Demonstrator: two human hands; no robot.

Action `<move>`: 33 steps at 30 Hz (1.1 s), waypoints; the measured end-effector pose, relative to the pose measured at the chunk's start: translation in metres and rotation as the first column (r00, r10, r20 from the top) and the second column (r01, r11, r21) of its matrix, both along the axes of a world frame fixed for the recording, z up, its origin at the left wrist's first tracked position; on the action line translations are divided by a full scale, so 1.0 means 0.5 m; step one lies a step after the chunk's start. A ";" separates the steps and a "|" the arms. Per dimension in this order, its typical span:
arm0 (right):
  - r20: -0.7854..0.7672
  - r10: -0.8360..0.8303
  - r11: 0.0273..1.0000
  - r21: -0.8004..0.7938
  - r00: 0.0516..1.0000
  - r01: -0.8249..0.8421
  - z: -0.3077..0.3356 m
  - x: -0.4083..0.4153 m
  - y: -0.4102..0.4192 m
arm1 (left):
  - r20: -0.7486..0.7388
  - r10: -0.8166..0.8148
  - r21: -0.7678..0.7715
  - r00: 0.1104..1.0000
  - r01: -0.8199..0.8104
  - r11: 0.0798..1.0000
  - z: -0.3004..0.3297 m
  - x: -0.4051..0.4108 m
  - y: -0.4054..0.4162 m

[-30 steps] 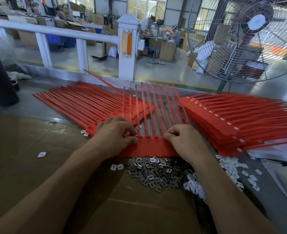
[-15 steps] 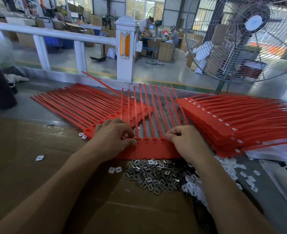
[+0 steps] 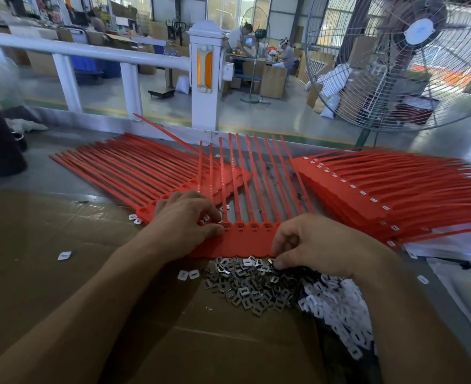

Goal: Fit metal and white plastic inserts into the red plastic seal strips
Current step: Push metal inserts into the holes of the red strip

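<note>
A red seal strip sheet (image 3: 245, 242) lies in front of me, its thin tails fanning away toward the railing. My left hand (image 3: 184, 217) sits on its left end, thumb on the row of square heads and fingers curled over the edge. My right hand (image 3: 320, 242) is at the sheet's right corner, with thumb and curled fingers pinching at the top edge of the metal insert pile (image 3: 251, 286). A heap of white plastic inserts (image 3: 336, 309) lies right of the metal ones, partly under my right forearm.
A flat stack of red strips (image 3: 134, 167) lies at the left, and a thicker stack with white inserts fitted (image 3: 367, 189) at the right. Brown cardboard (image 3: 48, 245) covers the near bench. Loose white inserts (image 3: 188, 274) lie about. A big fan (image 3: 395, 65) and white railing (image 3: 203, 79) stand behind.
My right hand has drawn back from the strip heads to the edge of the metal insert pile. My left hand stays on the sheet's left end.
</note>
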State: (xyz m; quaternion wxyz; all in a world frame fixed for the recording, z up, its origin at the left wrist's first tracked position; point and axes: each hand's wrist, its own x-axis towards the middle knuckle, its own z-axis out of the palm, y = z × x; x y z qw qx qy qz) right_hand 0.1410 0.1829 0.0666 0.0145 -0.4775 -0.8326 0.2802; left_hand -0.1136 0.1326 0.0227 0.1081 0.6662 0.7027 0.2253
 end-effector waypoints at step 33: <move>-0.172 0.011 0.999 -0.029 0.985 -0.017 -0.001 0.002 -0.003 | -0.008 -0.001 0.019 1.000 0.001 1.000 -0.006 -0.004 0.004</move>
